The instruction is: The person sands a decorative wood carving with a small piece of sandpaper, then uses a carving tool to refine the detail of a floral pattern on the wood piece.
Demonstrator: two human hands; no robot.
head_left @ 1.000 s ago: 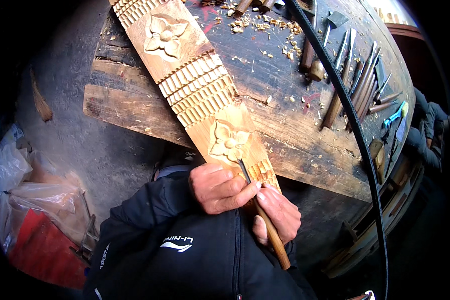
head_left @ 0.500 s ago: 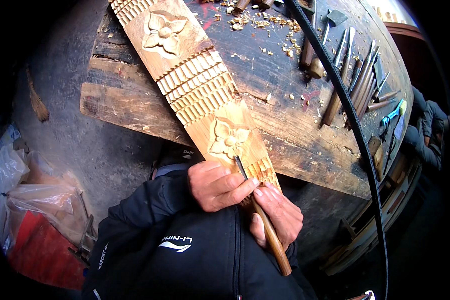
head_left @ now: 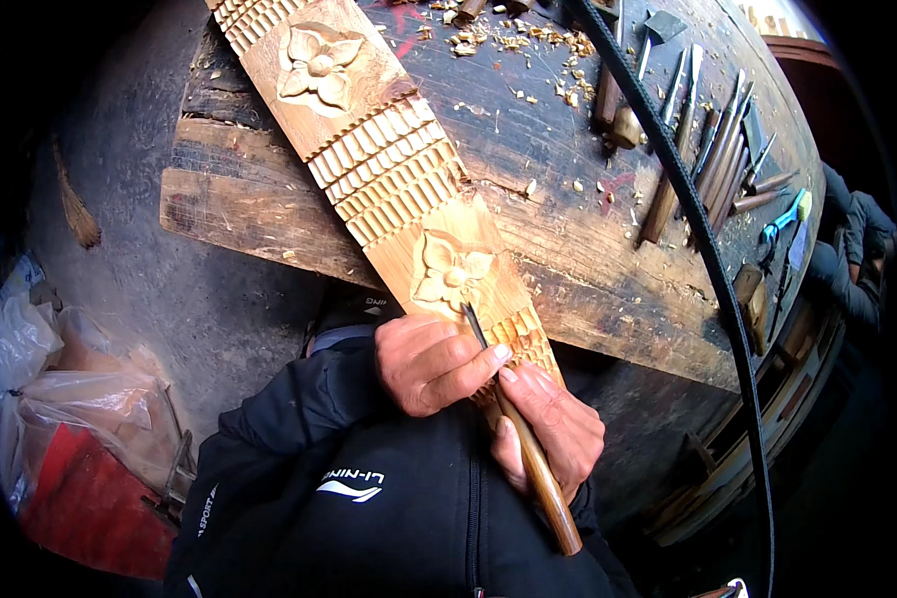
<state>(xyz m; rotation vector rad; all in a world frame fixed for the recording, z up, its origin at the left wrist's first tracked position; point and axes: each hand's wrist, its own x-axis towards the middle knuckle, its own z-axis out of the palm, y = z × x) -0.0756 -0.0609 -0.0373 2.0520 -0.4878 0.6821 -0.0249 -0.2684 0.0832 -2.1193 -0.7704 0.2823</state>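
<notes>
A long wooden board (head_left: 389, 184) with carved flowers and bands of ridges reaches from the workbench towards my body. Both of my hands grip one wood-handled carving chisel (head_left: 537, 463). My left hand (head_left: 432, 364) pinches it near the blade, with the knuckles over the board. My right hand (head_left: 551, 429) wraps round the handle further back, its butt sticking out towards my jacket. The dark blade tip meets the lower edge of the nearer carved flower (head_left: 454, 276). Some of the ridged band beneath my fingers is hidden.
On the worn workbench (head_left: 608, 324) lie wood shavings (head_left: 573, 75), several chisels (head_left: 725, 164) and a blue-handled tool (head_left: 785, 219). A black strap (head_left: 693, 199) crosses the view. Plastic sheeting (head_left: 95, 389) and a small broom (head_left: 77, 207) are at left. Another person (head_left: 852, 249) is at far right.
The chisel tip has shifted very slightly up and left by the flower, with both hands still on the tool. The whole bench view has drifted a little.
</notes>
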